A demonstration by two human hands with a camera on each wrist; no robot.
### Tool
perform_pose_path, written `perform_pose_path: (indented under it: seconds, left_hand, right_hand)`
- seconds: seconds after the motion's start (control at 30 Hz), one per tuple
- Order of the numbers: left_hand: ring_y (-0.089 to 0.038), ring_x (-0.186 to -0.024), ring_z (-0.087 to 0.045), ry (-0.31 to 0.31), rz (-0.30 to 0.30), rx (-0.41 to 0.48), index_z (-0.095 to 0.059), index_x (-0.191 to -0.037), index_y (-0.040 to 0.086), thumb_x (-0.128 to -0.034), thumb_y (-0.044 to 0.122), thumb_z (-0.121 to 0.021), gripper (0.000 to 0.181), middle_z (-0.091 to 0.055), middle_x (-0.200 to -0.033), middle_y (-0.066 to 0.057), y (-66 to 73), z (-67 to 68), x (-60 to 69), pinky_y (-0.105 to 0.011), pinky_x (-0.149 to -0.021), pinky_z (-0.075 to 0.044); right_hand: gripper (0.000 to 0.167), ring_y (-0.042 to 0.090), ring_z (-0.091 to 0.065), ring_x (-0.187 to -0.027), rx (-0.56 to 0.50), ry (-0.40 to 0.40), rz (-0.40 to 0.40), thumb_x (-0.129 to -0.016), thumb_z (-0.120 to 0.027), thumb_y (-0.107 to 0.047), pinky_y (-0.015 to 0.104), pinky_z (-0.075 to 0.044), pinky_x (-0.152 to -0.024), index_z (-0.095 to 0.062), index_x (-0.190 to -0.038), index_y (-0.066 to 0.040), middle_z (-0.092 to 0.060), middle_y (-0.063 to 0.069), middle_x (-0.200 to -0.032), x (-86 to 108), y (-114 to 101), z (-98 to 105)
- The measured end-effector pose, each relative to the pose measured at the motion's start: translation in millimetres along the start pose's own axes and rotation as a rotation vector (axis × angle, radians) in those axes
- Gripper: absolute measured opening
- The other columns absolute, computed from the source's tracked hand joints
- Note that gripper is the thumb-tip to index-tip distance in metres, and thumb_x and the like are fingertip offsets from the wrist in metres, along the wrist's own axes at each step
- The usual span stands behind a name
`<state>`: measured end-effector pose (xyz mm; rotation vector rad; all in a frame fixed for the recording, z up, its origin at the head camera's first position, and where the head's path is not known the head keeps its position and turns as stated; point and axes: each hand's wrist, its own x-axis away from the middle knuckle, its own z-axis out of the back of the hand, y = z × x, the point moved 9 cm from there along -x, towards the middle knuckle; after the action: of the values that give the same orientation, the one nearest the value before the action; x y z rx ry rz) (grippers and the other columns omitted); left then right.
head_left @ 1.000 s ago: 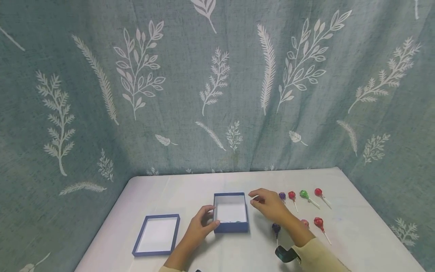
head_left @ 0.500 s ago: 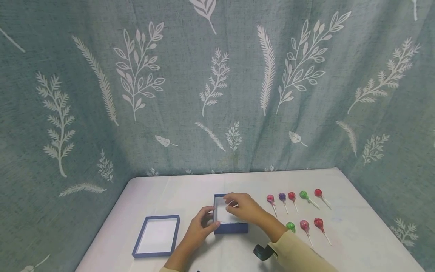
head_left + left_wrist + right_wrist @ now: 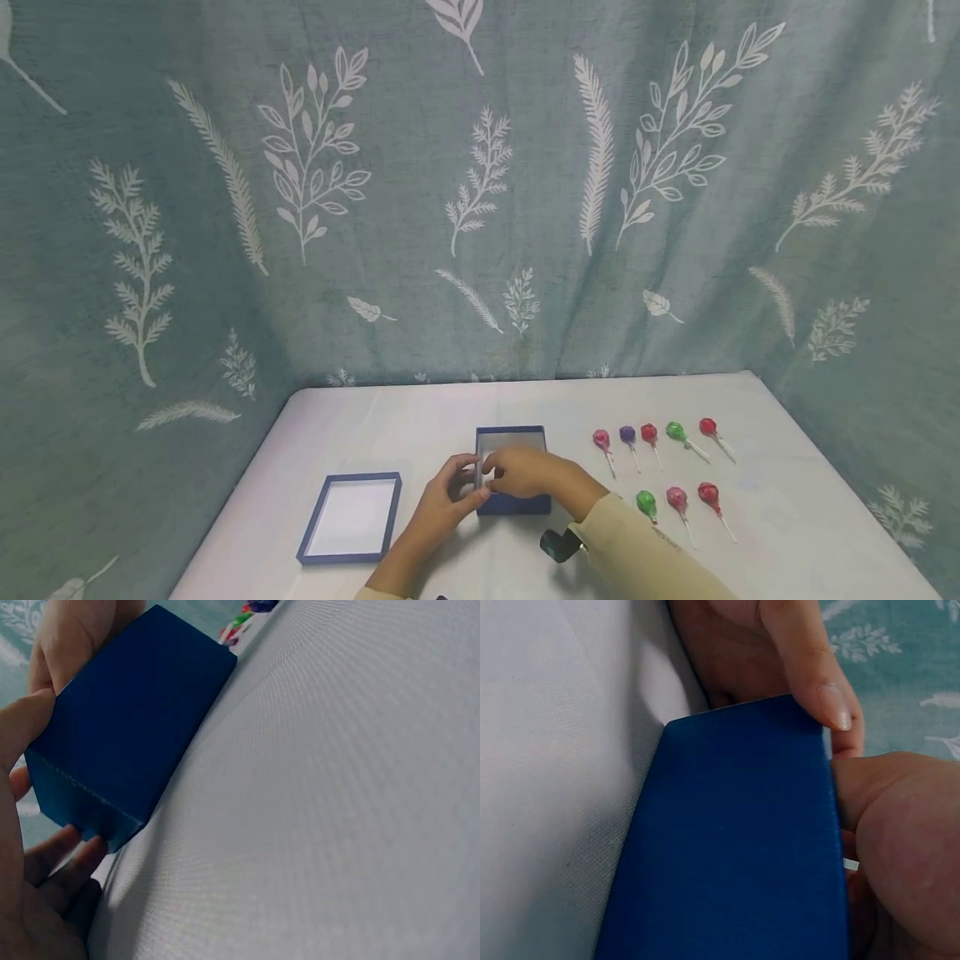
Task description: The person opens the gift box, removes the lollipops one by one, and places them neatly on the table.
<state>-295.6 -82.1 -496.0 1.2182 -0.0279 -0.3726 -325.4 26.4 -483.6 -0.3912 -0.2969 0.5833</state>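
Observation:
An open blue box (image 3: pixel 513 505) with a white inside stands mid-table. My left hand (image 3: pixel 442 500) holds it at its left side; in the left wrist view the thumb (image 3: pixel 30 720) lies at the upper edge and fingertips touch the end wall. My right hand (image 3: pixel 525 471) reaches down into the box, fingers bent together. In the right wrist view a bit of white stick (image 3: pixel 850 864), like a lollipop's, shows by those fingers; its candy end is hidden. The box's contents are mostly covered by the hand.
Left of the box lies its blue-rimmed lid (image 3: pixel 351 517), white inside up. To the right are two rows of lollipops: a back row with a purple one (image 3: pixel 627 434) and a front row with a pink one (image 3: pixel 677 498). A patterned curtain (image 3: pixel 480 208) surrounds the white table.
My right hand has moved left from beside the lollipops, over the box's right wall and down into the box. The left hand stays on the box's left side.

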Motion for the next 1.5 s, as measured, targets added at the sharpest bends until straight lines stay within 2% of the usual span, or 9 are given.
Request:
perform_pose_path:
  seconds: [0.2,0.33,0.43,0.6,0.67,0.83,1.07,1.17,1.5]
  left_hand:
    - [-0.042,-0.122,-0.052,-0.013,-0.009,-0.009,-0.051,-0.133,0.006,-0.0893,0.025,-0.072,0.052,-0.058,-0.129,-0.020,2.2,-2.1,-1.1,-0.067,-0.103,-0.031]
    - [-0.038,-0.121,-0.053,0.000,-0.002,-0.026,-0.050,-0.135,0.010,-0.0893,0.026,-0.072,0.053,-0.059,-0.129,-0.018,-17.2,-3.5,-4.8,-0.066,-0.103,-0.030]
    - [-0.034,-0.122,-0.053,0.012,0.002,-0.029,-0.051,-0.135,0.017,-0.0885,0.029,-0.073,0.053,-0.059,-0.131,-0.013,-34.2,-3.9,-8.0,-0.066,-0.105,-0.029]
    - [-0.032,-0.122,-0.054,0.019,0.013,-0.031,-0.052,-0.134,0.019,-0.0877,0.031,-0.073,0.052,-0.060,-0.130,-0.011,-37.3,-1.4,-7.1,-0.064,-0.106,-0.030]
    - [-0.033,-0.122,-0.054,0.021,0.010,-0.031,-0.052,-0.133,0.019,-0.0878,0.031,-0.073,0.051,-0.061,-0.130,-0.011,-36.7,-0.9,-7.2,-0.064,-0.106,-0.030]
    - [-0.033,-0.122,-0.055,0.021,-0.011,-0.024,-0.053,-0.133,0.019,-0.0877,0.033,-0.073,0.052,-0.062,-0.128,-0.011,-36.9,-2.3,-8.5,-0.064,-0.106,-0.029]
    - [-0.033,-0.121,-0.055,0.015,-0.020,-0.018,-0.053,-0.133,0.017,-0.0877,0.033,-0.073,0.052,-0.062,-0.128,-0.011,-36.7,-4.3,-7.3,-0.062,-0.106,-0.031]
    - [-0.032,-0.120,-0.056,0.014,-0.022,-0.015,-0.053,-0.132,0.018,-0.0876,0.034,-0.073,0.051,-0.063,-0.127,-0.011,-36.7,-5.3,-8.3,-0.061,-0.105,-0.033]
    - [-0.033,-0.120,-0.056,0.016,0.001,-0.008,-0.052,-0.132,0.017,-0.0873,0.033,-0.074,0.052,-0.061,-0.128,-0.012,-38.1,-4.6,-8.1,-0.060,-0.105,-0.035]
  right_hand:
    - [0.022,0.013,-0.064,-0.097,-0.034,-0.064,-0.004,-0.092,-0.065,-0.029,0.035,-0.053,-0.087,-0.073,-0.109,-0.017,-0.069,-0.007,-0.101,-10.6,6.1,-10.1]
    - [0.019,0.013,-0.065,-0.098,-0.030,-0.100,-0.020,-0.092,-0.065,-0.027,0.035,-0.053,-0.088,-0.075,-0.106,-0.018,-0.069,-0.009,-0.100,-13.4,7.0,-15.3]
    - [0.017,0.012,-0.065,-0.092,0.031,-0.101,-0.017,-0.091,-0.065,-0.023,0.034,-0.053,-0.086,-0.075,-0.102,-0.015,-0.069,-0.008,-0.094,-11.9,4.2,-12.0]
    - [0.013,0.013,-0.065,-0.085,0.166,-0.112,-0.019,-0.090,-0.066,-0.018,0.032,-0.055,-0.079,-0.076,-0.096,-0.013,-0.069,-0.006,-0.088,-9.8,0.5,-4.7]
    - [0.014,0.013,-0.064,-0.085,0.171,-0.138,-0.045,-0.091,-0.065,-0.020,0.032,-0.055,-0.075,-0.075,-0.098,-0.014,-0.069,-0.006,-0.091,-9.5,2.1,-4.9]
    - [0.020,0.011,-0.060,-0.080,0.141,-0.188,-0.085,-0.094,-0.061,-0.024,0.032,-0.054,-0.062,-0.074,-0.107,-0.016,-0.068,-0.006,-0.098,-8.8,6.0,-9.3]
    - [0.021,0.012,-0.063,-0.092,0.134,-0.195,-0.006,-0.093,-0.061,-0.022,0.032,-0.052,-0.086,-0.074,-0.107,-0.012,-0.070,-0.005,-0.100,-5.7,0.1,-7.6]
    - [0.019,0.012,-0.063,-0.094,0.101,-0.189,0.010,-0.092,-0.062,-0.022,0.033,-0.052,-0.087,-0.074,-0.105,-0.015,-0.069,-0.007,-0.099,-3.7,0.3,-4.3]
    - [0.007,0.005,-0.058,-0.074,-0.113,-0.145,0.080,-0.088,-0.069,-0.020,0.026,-0.051,-0.069,-0.073,-0.094,-0.016,-0.062,-0.012,-0.082,6.2,2.0,10.1]
